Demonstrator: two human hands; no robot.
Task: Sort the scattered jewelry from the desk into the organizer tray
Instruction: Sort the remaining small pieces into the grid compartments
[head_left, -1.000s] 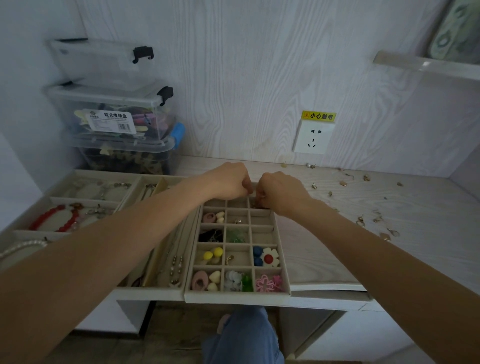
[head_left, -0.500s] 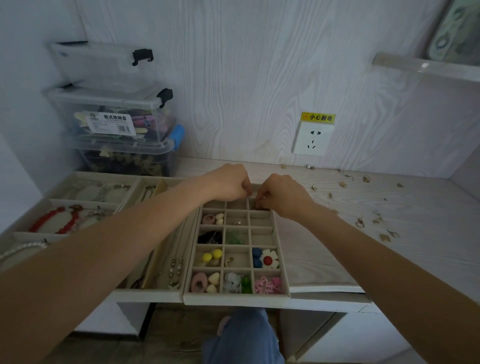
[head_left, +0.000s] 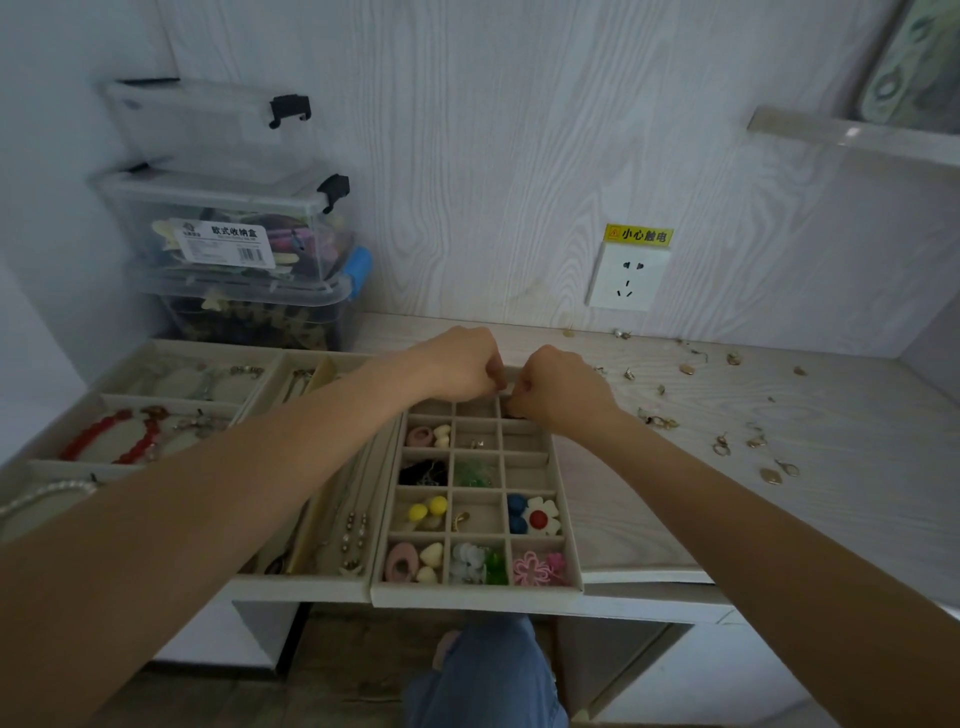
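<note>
Both hands meet over the far end of the beige velvet-lined organizer tray with small square compartments (head_left: 475, 596), which sits at the desk's front edge. The left hand (head_left: 460, 364) is curled into a loose fist, fingers bunched together with the tips turned toward the other hand. The right hand (head_left: 563, 387) is curled too, its fingertips tucked down at the top right compartment of the tray. The two sets of fingertips nearly touch; something tiny may be pinched between them, but it is too small and too hidden to tell.

The scattered small gold-coloured earrings and charms (head_left: 722, 444) lie on the pale wood-grain desk (head_left: 805, 519) to the right of the right hand, well apart from the fingers, spread toward the back wall and right corner.

Nearer compartments of the tray hold a white flower piece with a red centre (head_left: 540, 517), yellow ball studs (head_left: 428, 508), and a pink flower-shaped piece (head_left: 532, 567). A second, longer beige tray (head_left: 156, 400) to the left holds a red beaded bracelet (head_left: 117, 436). Stacked clear plastic storage boxes (head_left: 234, 234) stand behind it, and a white wall socket (head_left: 626, 278) is on the wall.
</note>
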